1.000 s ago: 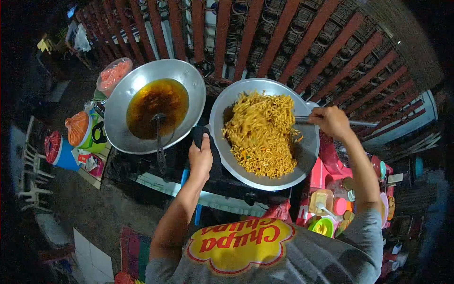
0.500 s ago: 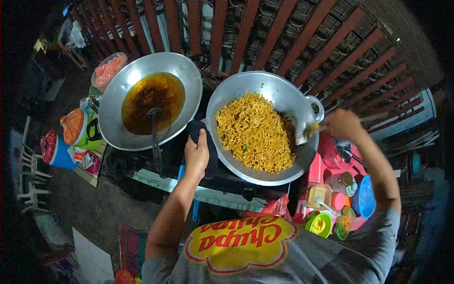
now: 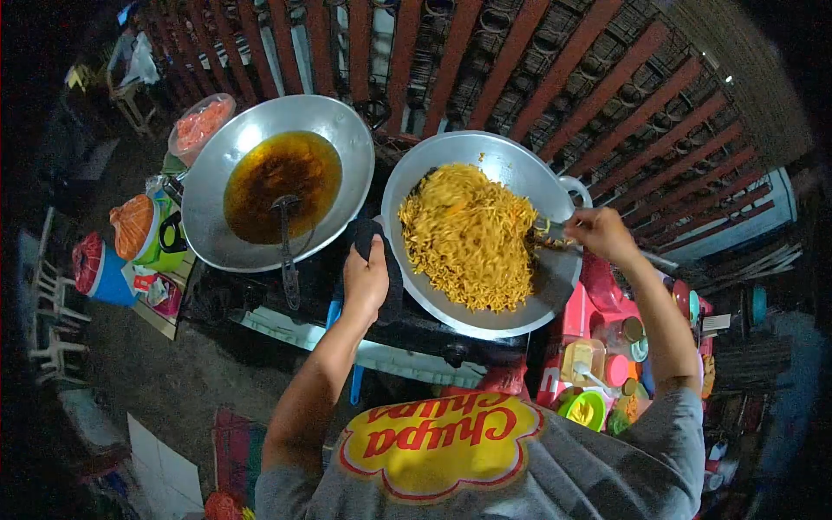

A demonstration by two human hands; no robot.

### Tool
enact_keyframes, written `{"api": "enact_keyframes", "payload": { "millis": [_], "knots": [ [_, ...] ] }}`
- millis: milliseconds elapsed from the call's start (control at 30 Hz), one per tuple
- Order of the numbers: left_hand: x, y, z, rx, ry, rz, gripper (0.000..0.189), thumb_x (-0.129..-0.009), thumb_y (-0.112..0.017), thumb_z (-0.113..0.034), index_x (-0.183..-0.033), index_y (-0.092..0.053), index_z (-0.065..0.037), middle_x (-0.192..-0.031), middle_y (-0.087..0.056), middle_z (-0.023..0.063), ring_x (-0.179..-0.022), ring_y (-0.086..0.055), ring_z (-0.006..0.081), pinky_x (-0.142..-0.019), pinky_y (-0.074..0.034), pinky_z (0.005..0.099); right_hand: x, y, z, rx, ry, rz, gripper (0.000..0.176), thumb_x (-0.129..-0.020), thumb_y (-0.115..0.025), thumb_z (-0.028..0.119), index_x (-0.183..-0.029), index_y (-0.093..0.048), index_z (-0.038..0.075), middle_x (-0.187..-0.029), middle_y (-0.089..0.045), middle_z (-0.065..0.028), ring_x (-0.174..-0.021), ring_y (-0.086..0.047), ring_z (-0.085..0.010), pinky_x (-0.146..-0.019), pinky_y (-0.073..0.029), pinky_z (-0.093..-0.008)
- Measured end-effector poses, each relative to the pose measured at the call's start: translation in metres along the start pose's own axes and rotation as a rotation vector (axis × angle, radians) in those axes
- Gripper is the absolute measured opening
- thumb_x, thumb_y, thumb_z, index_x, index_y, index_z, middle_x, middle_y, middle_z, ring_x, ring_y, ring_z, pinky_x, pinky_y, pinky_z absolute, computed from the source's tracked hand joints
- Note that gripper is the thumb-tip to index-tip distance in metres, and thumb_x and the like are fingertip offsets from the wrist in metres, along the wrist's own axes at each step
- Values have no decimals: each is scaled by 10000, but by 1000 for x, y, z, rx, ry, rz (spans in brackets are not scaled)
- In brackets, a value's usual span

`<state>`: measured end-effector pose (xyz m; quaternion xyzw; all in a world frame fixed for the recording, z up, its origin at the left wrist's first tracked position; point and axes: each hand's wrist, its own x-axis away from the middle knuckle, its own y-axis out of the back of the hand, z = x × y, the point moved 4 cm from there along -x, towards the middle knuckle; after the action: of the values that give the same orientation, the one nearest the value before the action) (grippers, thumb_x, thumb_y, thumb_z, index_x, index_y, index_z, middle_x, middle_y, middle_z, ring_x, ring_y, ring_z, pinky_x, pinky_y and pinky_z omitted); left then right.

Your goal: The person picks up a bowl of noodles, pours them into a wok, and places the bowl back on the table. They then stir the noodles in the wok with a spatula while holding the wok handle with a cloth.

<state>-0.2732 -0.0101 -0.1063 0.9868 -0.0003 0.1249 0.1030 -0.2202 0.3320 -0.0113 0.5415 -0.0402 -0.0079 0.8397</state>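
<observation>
Fried noodles (image 3: 468, 238) fill much of the right-hand wok (image 3: 524, 169), and their surface is blurred by motion. My right hand (image 3: 602, 234) is closed around the handle of a spatula (image 3: 553, 230) at the wok's right side. Its head is hidden among the noodles. At the wok's left edge, my left hand (image 3: 366, 282) grips a folded black cloth (image 3: 393, 290), thumb on top. Whatever the cloth covers there cannot be seen.
A second wok (image 3: 205, 186) with dark oil (image 3: 282, 186) stands left, a skimmer (image 3: 289, 264) resting in it. Jars and a green bowl (image 3: 586, 409) sit on a pink surface at right. A slatted wooden fence (image 3: 407, 61) rises behind. Tubs (image 3: 121, 282) stand at left.
My right hand has moved left and slightly down, pushing the spatula from the wok's right wall into the noodles. The noodles have shifted. My left hand keeps its hold on the cloth.
</observation>
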Motion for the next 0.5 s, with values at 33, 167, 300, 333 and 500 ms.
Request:
{"api": "enact_keyframes", "payload": {
  "millis": [33, 167, 300, 333, 500],
  "knots": [
    [2, 1, -2, -27, 14, -28, 465, -855, -425, -317, -1119, -449, 65, -1093, -507, 236, -1038, -478, 335, -863, -364, 349, 5, 16, 15, 94, -32, -15, 185, -697, -627, 171, -847, -639, 64, -703, -610, -149, -628, -605, -238, -605, -463, -323],
    [-14, -2, 19, -4, 40, 9, 503, -849, -436, -320, -1152, -415, 79, -1145, -474, 238, -1088, -443, 325, -900, -338, 340, 16, 53, 81, 515, 22, -36, 165, -733, -542, 191, -849, -641, 130, -731, -604, -163, -683, -588, -325, -640, -477, -400],
    [-2, -2, 9, 160, 44, 157, 573, -838, -447, -328, -1176, -358, 126, -1187, -428, 263, -1134, -403, 325, -939, -307, 331, 15, 55, 106, 797, 264, -179, 179, -732, -511, 167, -848, -647, 181, -690, -606, -115, -668, -605, -285, -604, -490, -375],
    [-4, -1, 13, 85, 80, 88, 595, -833, -452, -330, -1178, -340, 142, -1200, -409, 274, -1149, -385, 325, -951, -295, 327, 15, 58, 104, 798, 262, -179, 179, -732, -511, 167, -848, -647, 181, -690, -606, -115, -668, -605, -285, -604, -490, -375],
    [-16, -4, 32, 89, 67, 48, 627, -825, -461, -336, -1189, -315, 153, -1221, -376, 288, -1179, -347, 325, -968, -274, 327, 17, 77, 66, 1134, 53, 107, 144, -703, -564, 249, -816, -632, 191, -689, -597, -81, -664, -593, -258, -553, -469, -368]
  ]
}}
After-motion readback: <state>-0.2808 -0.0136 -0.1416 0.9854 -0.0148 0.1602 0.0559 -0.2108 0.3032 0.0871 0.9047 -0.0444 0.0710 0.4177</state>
